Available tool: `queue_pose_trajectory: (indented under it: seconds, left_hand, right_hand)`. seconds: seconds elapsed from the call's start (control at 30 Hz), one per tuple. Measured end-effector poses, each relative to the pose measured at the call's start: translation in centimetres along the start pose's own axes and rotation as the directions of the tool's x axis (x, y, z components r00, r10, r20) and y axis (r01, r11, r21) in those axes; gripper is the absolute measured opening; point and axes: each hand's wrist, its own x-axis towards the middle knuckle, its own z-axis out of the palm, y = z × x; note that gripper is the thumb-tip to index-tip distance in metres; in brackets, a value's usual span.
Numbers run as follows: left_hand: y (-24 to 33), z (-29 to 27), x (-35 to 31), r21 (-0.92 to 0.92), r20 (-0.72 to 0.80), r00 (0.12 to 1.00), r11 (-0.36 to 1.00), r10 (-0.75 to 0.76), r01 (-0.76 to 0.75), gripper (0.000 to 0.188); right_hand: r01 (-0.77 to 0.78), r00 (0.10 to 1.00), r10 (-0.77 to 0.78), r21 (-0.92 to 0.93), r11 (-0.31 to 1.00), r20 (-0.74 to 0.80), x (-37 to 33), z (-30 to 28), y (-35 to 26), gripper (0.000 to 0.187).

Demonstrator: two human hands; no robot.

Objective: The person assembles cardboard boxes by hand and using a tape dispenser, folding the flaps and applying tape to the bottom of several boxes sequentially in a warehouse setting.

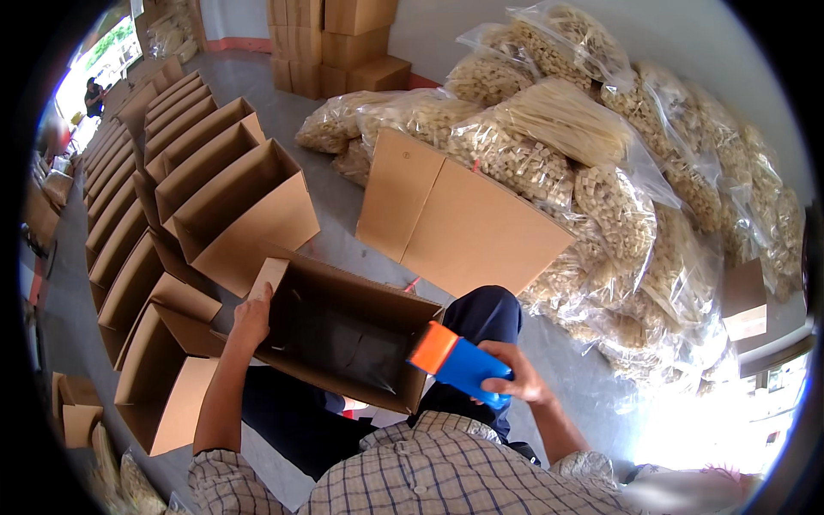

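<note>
Between my knees stands an open cardboard box (365,300), tilted, with its dark inside facing up. My left hand (251,320) is closed on a raised cardboard flap (270,276) at the box's left end. In my right hand (519,371) is a blue and orange hand-held tape dispenser (463,367), gripped by its blue body. Its orange end lies against the box's right end, near the upper rim; whether tape touches the cardboard there cannot be made out. My right fingers curl partly out of sight beneath the dispenser.
Several open cardboard boxes (266,215) stand in rows on the left. A large flat cardboard piece (455,219) leans ahead, before clear bags of pale wooden pieces (614,206). Closed cartons (356,51) are stacked at the back. Another person (93,96) is far left.
</note>
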Motion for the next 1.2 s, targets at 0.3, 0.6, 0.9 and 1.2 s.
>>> queue_pose_trajectory:
  seconds: [0.3, 0.6, 0.9, 1.2]
  left_hand:
    - [-1.0, 0.1, -0.1, -0.013, 0.021, 0.998, 0.998, 0.059, -0.059, 0.084]
    - [0.1, -1.1, -1.0, -0.064, 0.113, 0.993, 0.998, 0.025, -0.018, 0.083]
    - [-5.0, -3.6, -3.2, -0.546, 0.412, 0.781, 0.813, 0.47, -0.201, 0.12]
    - [-4.9, -1.8, -2.2, -0.431, 0.406, 0.779, 0.852, 0.478, -0.298, 0.125]
  right_hand:
    - [-0.052, 0.998, 0.046, -0.208, 0.977, -0.035, 10.4, 8.3, 6.1, 0.051]
    - [-0.058, 0.992, 0.022, -0.292, 0.955, -0.125, 11.2, 9.0, 10.4, 0.05]
    - [-0.043, 0.993, 0.014, -0.239, 0.97, -0.119, 10.7, 8.9, 10.3, 0.045]
    - [-0.049, 0.996, 0.031, -0.231, 0.972, -0.083, 11.2, 8.8, 10.7, 0.039]
